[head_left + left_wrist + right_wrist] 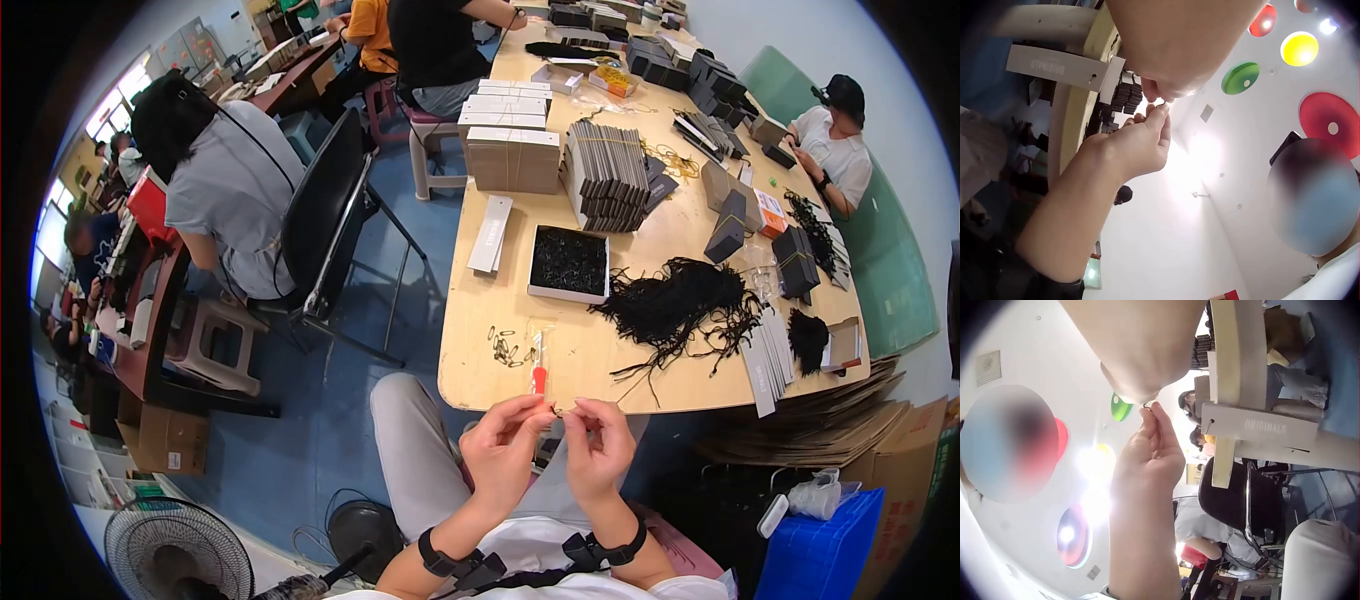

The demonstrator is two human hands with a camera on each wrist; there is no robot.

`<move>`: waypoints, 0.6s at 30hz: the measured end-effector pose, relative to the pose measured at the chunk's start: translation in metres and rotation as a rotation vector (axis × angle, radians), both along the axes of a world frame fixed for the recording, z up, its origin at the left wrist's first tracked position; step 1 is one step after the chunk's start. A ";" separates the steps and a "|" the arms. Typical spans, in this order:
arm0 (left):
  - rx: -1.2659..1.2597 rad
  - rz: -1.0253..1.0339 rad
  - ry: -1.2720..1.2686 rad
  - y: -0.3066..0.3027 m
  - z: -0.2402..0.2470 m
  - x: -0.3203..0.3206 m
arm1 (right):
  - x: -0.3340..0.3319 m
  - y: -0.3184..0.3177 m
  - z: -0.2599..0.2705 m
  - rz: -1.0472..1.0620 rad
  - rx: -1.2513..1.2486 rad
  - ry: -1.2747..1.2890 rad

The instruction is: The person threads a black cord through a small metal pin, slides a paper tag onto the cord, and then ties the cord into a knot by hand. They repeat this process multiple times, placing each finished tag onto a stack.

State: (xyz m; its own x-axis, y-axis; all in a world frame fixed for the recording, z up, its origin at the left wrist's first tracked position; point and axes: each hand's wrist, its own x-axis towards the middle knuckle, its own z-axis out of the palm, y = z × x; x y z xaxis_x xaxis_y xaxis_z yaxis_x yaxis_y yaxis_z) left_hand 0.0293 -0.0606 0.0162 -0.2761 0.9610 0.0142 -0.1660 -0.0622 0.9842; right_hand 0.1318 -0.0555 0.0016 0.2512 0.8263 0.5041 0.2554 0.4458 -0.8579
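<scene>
My left hand (pixel 500 460) and right hand (pixel 602 450) meet in front of the table's near edge, fingertips almost together. Between them they pinch a thin dark curved piece (pixel 558 411), mostly hidden by the fingers; I cannot tell whether it is a safety pin. In both wrist views a white hang tag (pixel 1260 427) printed ORIGINALS hangs upright below the hands, its hole at the top. Just beyond the fingers lies a red-handled tool (pixel 540 380). Several loose safety pins (pixel 512 346) lie to its left on the table.
A white box (pixel 568 295) of small black pieces stands behind the pins, with white tags (pixel 490 235) to its left. Black cords (pixel 680 305) lie in a heap at right. Banded card stacks (pixel 515 160) stand farther back. Another person (pixel 838 150) sits across at the right.
</scene>
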 end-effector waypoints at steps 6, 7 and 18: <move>0.140 0.053 0.250 -0.003 -0.009 0.000 | 0.001 -0.001 0.003 0.101 -0.109 0.076; 0.161 0.056 0.281 -0.003 -0.010 0.000 | 0.001 -0.001 0.002 0.125 -0.133 0.118; 0.003 -0.150 -0.128 -0.010 0.001 -0.009 | 0.012 0.001 -0.005 0.274 -0.100 0.060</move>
